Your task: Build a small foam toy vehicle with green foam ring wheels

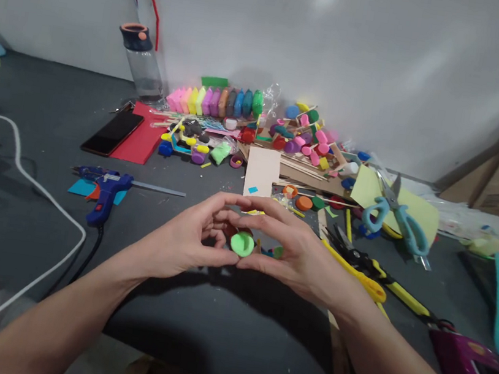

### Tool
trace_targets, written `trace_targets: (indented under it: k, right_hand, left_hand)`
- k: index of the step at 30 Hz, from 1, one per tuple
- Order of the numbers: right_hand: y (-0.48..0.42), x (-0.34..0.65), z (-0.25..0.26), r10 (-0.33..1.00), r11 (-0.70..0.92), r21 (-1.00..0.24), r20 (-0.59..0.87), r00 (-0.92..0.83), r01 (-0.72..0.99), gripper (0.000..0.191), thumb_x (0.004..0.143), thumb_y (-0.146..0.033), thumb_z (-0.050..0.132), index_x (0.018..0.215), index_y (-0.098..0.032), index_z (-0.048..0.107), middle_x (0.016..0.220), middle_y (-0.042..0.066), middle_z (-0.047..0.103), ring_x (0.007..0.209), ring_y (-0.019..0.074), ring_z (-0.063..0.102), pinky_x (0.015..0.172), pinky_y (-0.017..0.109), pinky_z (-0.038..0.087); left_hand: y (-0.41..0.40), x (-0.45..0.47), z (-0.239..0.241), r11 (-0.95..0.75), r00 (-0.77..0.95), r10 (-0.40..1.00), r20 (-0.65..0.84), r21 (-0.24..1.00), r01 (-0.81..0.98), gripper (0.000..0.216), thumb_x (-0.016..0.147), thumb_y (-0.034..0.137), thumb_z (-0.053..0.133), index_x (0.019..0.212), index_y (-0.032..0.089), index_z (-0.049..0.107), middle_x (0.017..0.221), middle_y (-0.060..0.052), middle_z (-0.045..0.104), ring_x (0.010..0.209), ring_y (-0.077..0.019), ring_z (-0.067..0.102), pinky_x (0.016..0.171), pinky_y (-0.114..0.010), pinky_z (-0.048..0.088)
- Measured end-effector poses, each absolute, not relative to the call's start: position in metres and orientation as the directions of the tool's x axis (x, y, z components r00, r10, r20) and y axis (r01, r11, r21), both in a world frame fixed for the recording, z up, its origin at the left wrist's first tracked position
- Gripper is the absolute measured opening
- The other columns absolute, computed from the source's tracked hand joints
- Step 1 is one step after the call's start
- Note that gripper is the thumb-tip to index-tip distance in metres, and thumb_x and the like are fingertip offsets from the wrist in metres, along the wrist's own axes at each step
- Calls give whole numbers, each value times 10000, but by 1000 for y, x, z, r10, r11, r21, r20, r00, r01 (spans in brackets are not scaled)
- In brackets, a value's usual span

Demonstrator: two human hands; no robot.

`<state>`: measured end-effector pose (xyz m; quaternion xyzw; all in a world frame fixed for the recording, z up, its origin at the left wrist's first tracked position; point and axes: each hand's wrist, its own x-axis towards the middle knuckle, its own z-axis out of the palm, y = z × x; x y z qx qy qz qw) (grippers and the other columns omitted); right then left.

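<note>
Over the front middle of the table, my left hand (199, 232) and my right hand (290, 245) meet at the fingertips and thumbs. Between them they pinch a small round light green cap (242, 244), its hollowed face turned toward me. Whether it is plastic or soft clay I cannot make out. Both hands are closed around it, with the thumbs at its lower edge. Part of some small coloured thing with a green end (277, 251) shows within the curl of my right hand; whether it is held or lies behind is unclear.
To the left are a blue glue gun (112, 189), a phone (113, 132) and a white cable (50, 196). Clay packs (219, 102), a small wheeled model (185, 141) and caps fill the back. Scissors (396, 217) and pliers (360, 258) lie right.
</note>
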<state>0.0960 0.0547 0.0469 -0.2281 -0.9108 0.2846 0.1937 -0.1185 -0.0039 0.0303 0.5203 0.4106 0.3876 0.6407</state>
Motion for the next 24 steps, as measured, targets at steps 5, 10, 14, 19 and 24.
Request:
trace_targets:
  k: [5,10,14,19,24]
  right_hand:
    - [48,95,49,546,746,-607,322,-774,274,257,918,-308,695,1171,-288,656,1412,94,586,1298,243,586,1067,408,503]
    - [38,91,53,592,747,-621,456,-665,238,299,898,-301,721,1183,-298,632,1455,86,557,1369,256,526,1138,458,452]
    - [26,87,54,481,839,-516,555,-679,172,355,956,-280,632,1305,-247,570,1483,112,552,1473,257,411,1245,536,287]
    - [12,89,57,495,851,-463,549,-673,248,667,1032,-442,440,1604,-214,183,1665,134,301,1582,274,127,1270,622,62]
    - [6,94,55,554,824,-489,592,-585,285,850,958,-729,230,1633,-249,42,1721,85,92,1583,305,-36,1257,644,5]
  left_hand:
    - [-2,-118,24,115,344,939,-20,960,-257,580,755,252,842,1277,270,591,1237,-52,652,1050,-163,644,931,-278,523]
    - [-7,-91,37,165,170,982,-80,800,-577,638,976,686,309,1268,201,604,1365,-123,625,1320,-262,551,1038,-390,503]
    - [-17,-65,75,272,180,959,-217,543,-795,795,980,699,137,1403,151,528,1393,-147,625,1373,-290,526,1101,-425,452]
    - [-30,-42,101,216,154,972,-177,413,-885,781,959,734,241,1457,203,524,1399,-95,646,1422,-289,487,1199,-439,342]
    - [-45,-23,100,117,88,993,-83,451,-885,821,929,783,192,1511,277,474,1523,-35,550,1484,-267,402,1236,-415,280]
